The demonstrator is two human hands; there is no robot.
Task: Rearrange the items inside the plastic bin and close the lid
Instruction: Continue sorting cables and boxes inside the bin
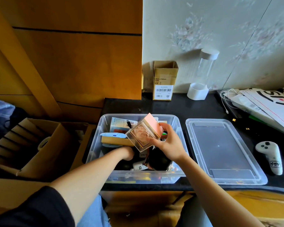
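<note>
A clear plastic bin [95, 141] stands open on the black counter, filled with several small items: boxes, a tube, black objects. My right hand [168, 145] holds a clear display box with a pink base [144, 133] tilted above the bin's middle. My left hand [127, 152] reaches down into the bin among the dark items; its fingers are hidden, so its grip cannot be told. The bin's clear lid [223, 149] lies flat on the counter just right of the bin.
A white controller [271, 154] lies right of the lid. A small cardboard box [165, 81] and a clear tube with a white cap [203, 69] stand at the back wall. Papers and a cable [261, 104] fill the far right. An open carton [39, 145] sits left.
</note>
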